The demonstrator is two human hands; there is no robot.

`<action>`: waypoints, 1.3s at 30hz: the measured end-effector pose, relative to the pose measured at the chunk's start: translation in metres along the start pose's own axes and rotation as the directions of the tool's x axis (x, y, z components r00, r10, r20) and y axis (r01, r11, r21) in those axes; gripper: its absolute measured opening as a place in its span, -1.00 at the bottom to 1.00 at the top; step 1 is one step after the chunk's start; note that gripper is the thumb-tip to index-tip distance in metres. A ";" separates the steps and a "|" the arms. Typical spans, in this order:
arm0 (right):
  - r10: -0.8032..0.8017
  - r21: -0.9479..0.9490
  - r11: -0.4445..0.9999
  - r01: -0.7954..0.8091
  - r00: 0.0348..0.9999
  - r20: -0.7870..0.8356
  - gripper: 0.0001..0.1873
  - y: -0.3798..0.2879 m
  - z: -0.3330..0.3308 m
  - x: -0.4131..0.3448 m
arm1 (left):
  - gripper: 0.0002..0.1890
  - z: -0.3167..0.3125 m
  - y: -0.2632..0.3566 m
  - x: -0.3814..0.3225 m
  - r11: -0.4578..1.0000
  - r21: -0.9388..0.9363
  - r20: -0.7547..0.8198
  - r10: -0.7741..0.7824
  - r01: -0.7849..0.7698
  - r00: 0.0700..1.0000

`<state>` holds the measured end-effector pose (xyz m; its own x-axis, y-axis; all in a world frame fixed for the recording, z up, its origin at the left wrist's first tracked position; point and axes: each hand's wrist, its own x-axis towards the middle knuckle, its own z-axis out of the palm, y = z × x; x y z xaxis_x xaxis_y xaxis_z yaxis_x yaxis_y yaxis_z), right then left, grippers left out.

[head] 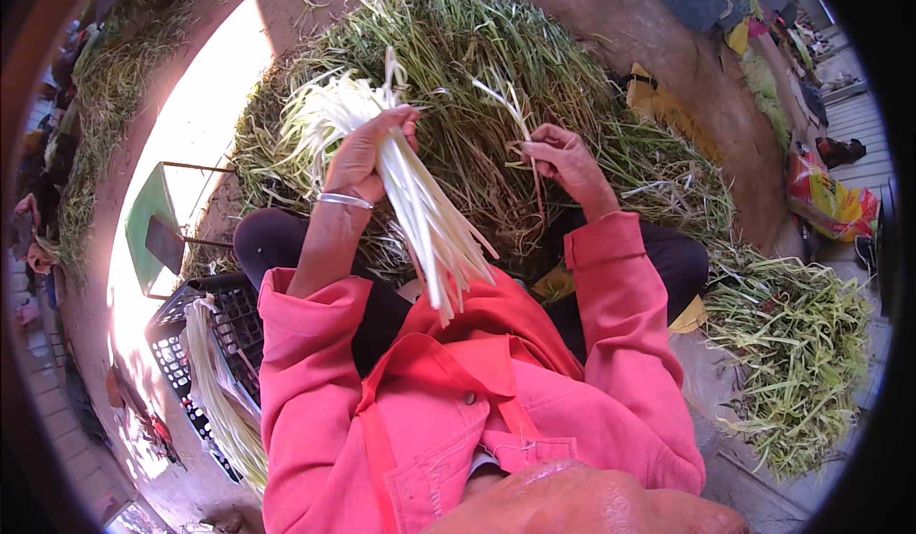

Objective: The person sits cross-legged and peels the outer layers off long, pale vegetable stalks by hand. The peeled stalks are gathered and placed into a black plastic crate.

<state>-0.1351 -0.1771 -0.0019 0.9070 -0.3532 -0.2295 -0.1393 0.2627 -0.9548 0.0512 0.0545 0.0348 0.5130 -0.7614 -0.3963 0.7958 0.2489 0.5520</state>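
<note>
My left hand [372,151] is closed around a thick bundle of pale, long plant stalks [415,197]. Their curled white-green ends fan out above the fist and the straight ends hang over my lap. To the right, my right hand [562,158] pinches a single thin stalk [517,110] between thumb and fingers. The stalk has split pale leaves at its top and a brownish lower end. Both hands are above a large heap of green leafy stalks [458,47] in front of my crossed legs.
A black plastic crate [172,362] at my left holds more pale stalks [222,398]. Beyond it stands a green metal-framed object [154,226]. Trimmed leaves form a pile [794,362] at my right. A red and yellow bag [830,201] lies at the far right.
</note>
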 end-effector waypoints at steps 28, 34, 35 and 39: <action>-0.206 -0.015 0.978 0.208 0.952 -0.226 -0.95 0.013 0.085 -0.029 | -0.87 0.020 -0.068 0.008 0.939 0.317 -0.055 -0.124 0.135 0.991; -0.104 0.378 0.884 0.275 0.904 -0.414 -0.94 0.031 0.084 -0.027 | -0.87 0.015 -0.059 0.011 0.959 0.278 -0.034 -0.046 0.053 0.998; -0.100 0.489 0.820 0.298 0.916 -0.389 -0.93 0.037 0.078 -0.027 | -0.86 0.014 -0.056 0.012 0.967 0.253 -0.017 -0.020 0.024 1.000; 0.218 0.740 0.638 0.214 0.871 -0.440 -0.89 0.072 0.037 -0.025 | -0.85 0.011 -0.040 0.015 0.983 0.173 -0.022 0.064 -0.059 0.998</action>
<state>-0.1533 -0.1158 -0.0582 0.5847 -0.6455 -0.4915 0.3991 0.7563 -0.5184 0.0232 0.0267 0.0143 0.5696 -0.7306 -0.3766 0.6964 0.1856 0.6932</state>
